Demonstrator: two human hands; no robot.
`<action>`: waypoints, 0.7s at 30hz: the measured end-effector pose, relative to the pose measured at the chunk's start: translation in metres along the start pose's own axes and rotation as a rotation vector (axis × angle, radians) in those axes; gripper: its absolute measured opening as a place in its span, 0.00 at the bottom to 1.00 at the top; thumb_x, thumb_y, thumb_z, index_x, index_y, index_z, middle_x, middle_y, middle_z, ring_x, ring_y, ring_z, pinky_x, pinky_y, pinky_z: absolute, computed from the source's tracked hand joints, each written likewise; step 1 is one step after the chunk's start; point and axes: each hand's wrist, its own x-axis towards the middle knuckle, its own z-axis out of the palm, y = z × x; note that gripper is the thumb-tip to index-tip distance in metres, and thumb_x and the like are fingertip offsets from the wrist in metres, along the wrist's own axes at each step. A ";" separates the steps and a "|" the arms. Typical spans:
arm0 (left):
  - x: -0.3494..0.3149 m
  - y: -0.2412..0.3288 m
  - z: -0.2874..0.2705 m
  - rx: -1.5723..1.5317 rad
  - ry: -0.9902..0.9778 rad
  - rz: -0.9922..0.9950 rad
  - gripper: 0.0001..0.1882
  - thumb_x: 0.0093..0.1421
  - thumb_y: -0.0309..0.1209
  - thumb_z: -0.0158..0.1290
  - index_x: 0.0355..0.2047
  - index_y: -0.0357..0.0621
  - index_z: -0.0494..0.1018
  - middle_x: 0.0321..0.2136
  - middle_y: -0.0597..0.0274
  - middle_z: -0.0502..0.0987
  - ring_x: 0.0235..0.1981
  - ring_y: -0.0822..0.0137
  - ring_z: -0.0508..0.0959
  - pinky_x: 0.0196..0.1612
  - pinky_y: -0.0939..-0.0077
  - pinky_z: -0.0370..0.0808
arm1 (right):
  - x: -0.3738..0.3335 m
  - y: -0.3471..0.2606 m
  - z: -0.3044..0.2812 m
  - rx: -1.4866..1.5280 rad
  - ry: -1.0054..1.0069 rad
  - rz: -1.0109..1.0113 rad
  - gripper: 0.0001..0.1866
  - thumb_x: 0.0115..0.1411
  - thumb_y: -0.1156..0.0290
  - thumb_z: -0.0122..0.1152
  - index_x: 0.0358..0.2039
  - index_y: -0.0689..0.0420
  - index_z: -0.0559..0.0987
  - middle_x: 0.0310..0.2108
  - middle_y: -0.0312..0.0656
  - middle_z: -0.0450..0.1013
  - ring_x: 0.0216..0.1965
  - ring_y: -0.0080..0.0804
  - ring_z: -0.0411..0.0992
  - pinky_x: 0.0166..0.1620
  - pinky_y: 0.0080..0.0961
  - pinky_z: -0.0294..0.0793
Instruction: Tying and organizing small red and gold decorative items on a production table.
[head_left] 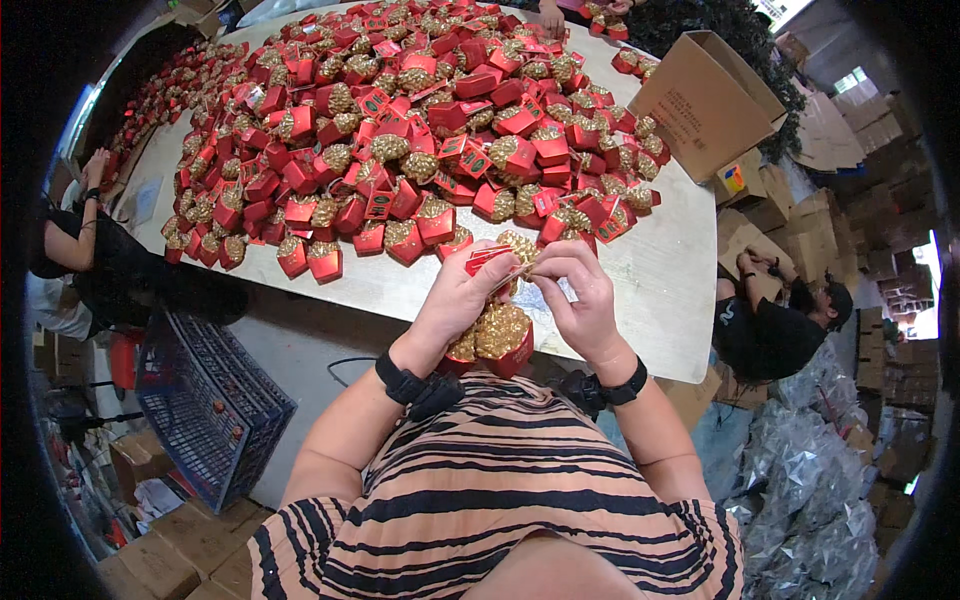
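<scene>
My left hand [458, 300] is closed on a few small red tags [484, 258] with pale edges, held between thumb and fingers. Close beside it, the thumb and fingertips of my right hand [580, 300] pinch together at the tags' edge; what lies between them is too small to make out. Below my hands, against the striped shirt, hang red pot-shaped ornaments [505, 335] with bumpy gold tops. Just beyond my fingertips shows another gold top [517, 243]. A large heap of similar red and gold ornaments [395, 150] covers much of the table ahead.
The pale table [640, 300] has its near edge just in front of me. An open cardboard box [700, 105] stands at its right. A blue plastic crate [210, 400] is at lower left. People work left, right and across; silvery wrapped goods [810, 480] lie at right.
</scene>
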 end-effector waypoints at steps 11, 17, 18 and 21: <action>-0.001 0.005 0.010 -0.093 0.009 -0.149 0.15 0.64 0.38 0.43 0.32 0.38 0.72 0.26 0.67 0.74 0.23 0.77 0.71 0.28 0.83 0.69 | -0.001 0.003 0.003 -0.152 -0.115 -0.264 0.13 0.42 0.83 0.60 0.32 0.62 0.73 0.33 0.45 0.70 0.34 0.43 0.72 0.36 0.31 0.73; 0.000 0.003 0.007 -0.120 0.033 -0.127 0.16 0.64 0.40 0.45 0.31 0.38 0.72 0.23 0.67 0.73 0.21 0.77 0.71 0.25 0.84 0.68 | -0.001 0.001 0.010 -0.174 -0.058 -0.221 0.11 0.46 0.83 0.60 0.32 0.61 0.74 0.33 0.45 0.70 0.32 0.41 0.72 0.33 0.30 0.73; 0.000 0.004 0.008 -0.134 0.051 -0.139 0.16 0.64 0.40 0.45 0.30 0.38 0.72 0.23 0.66 0.73 0.21 0.77 0.71 0.25 0.84 0.69 | -0.001 0.000 0.010 -0.175 -0.056 -0.221 0.11 0.46 0.83 0.60 0.32 0.61 0.74 0.33 0.45 0.70 0.32 0.41 0.72 0.33 0.30 0.73; 0.000 0.004 0.010 -0.199 0.064 -0.148 0.17 0.64 0.41 0.43 0.30 0.40 0.71 0.24 0.65 0.74 0.21 0.77 0.72 0.24 0.83 0.69 | -0.002 0.000 0.011 -0.178 -0.025 -0.201 0.11 0.46 0.83 0.61 0.32 0.60 0.74 0.32 0.44 0.70 0.32 0.40 0.71 0.32 0.30 0.73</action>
